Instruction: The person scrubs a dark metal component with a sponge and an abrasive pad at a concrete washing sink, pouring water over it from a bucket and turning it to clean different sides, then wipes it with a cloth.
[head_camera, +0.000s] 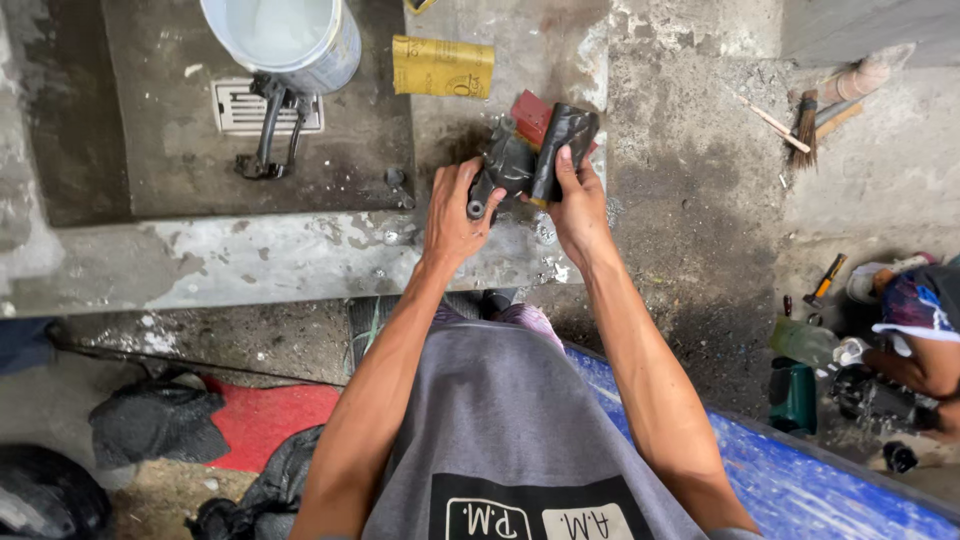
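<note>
A dark, grimy metal part with a round tubular end (497, 175) sits at the middle of the view, held over the edge of a wet, stained concrete ledge (250, 255). The left hand (455, 210) wraps its fingers around the lower tubular end of the part, thumb pressed near the round opening. The right hand (580, 205) grips a folded piece of black abrasive sheet (562, 145) and presses it against the upper side of the part, fingers curled around the sheet's edge. Both hands are closed on what they hold.

Just behind the part lies a small red block (532, 113), partly covered by it. Farther back rests a yellow folded sheet of sandpaper (442, 67). To the left, in the sunken concrete basin, a white plastic bucket (285, 35) stands beside a white slotted drain grate (240, 105), with a black bent metal bracket (268, 140) lying across the grate.

On the right, a small straw brush (805, 125) lies on the concrete floor. At the right edge another person's arm (920, 365) rests near a dark engine part (865, 390). A red mat (270, 415) lies lower left.
</note>
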